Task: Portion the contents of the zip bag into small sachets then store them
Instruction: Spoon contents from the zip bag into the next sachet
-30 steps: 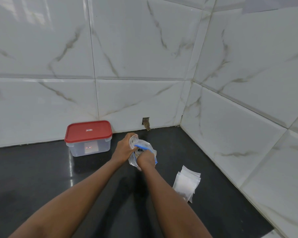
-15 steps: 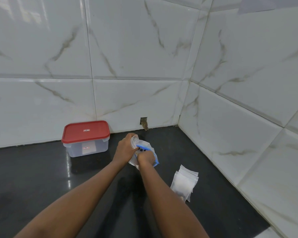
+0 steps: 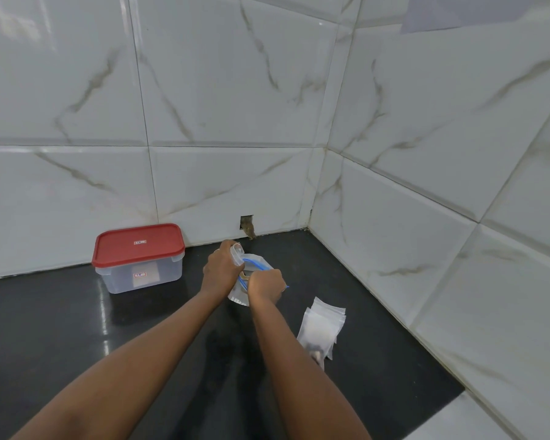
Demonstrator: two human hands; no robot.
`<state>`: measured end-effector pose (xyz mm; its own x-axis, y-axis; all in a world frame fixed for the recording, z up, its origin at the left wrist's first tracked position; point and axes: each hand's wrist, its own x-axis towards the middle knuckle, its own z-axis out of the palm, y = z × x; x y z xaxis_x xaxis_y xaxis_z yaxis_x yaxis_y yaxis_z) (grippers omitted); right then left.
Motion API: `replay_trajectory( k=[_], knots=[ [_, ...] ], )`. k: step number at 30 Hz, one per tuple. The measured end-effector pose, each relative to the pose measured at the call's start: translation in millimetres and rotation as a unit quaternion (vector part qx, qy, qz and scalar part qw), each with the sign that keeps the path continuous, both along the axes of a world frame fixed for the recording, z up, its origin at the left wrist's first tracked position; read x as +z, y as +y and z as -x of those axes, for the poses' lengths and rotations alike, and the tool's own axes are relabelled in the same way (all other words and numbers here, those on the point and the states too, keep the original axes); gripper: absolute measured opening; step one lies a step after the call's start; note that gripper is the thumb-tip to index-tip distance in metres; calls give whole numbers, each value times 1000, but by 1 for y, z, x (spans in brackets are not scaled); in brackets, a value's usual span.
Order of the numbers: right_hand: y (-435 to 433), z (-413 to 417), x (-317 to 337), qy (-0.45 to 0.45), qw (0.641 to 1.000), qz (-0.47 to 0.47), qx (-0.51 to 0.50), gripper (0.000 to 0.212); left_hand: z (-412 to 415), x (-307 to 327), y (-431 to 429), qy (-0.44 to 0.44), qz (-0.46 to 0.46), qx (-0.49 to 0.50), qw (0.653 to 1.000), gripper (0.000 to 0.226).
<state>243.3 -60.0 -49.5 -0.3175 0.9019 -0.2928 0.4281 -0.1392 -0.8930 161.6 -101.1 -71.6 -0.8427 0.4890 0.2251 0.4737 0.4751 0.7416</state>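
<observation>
A clear zip bag (image 3: 255,262) with a blue zip strip is held above the black counter (image 3: 61,328), near the tiled corner. My left hand (image 3: 221,268) grips its left upper edge. My right hand (image 3: 264,285) grips the near side of the bag's mouth, and the blue strip curves between the two hands. What is inside the bag is mostly hidden by my hands. A small stack of clear sachets (image 3: 321,328) lies flat on the counter to the right of my right forearm.
A clear plastic box with a red lid (image 3: 138,244) stands shut against the back wall, left of my hands. White marble tiles form the back and right walls. A small square hole (image 3: 247,224) sits in the back wall tile.
My hands have pulled slightly apart at the bag's mouth, and the blue zip strip shows more between them. The bag stays in the same place above the counter.
</observation>
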Motion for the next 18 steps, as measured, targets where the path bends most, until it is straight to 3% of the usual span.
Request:
replay_trajectory(
  k=[11, 15, 18],
  knots=[
    [10, -24, 14, 21, 1000, -3, -5, 28, -8, 6, -4, -20, 21, -42, 999, 48],
    [25, -38, 17, 73, 996, 34, 26, 8, -11, 8, -1, -15, 28, -57, 998, 51],
    [33, -49, 17, 97, 993, 67, 27, 23, -14, 8, 2, -15, 34, -51, 998, 52]
  ],
)
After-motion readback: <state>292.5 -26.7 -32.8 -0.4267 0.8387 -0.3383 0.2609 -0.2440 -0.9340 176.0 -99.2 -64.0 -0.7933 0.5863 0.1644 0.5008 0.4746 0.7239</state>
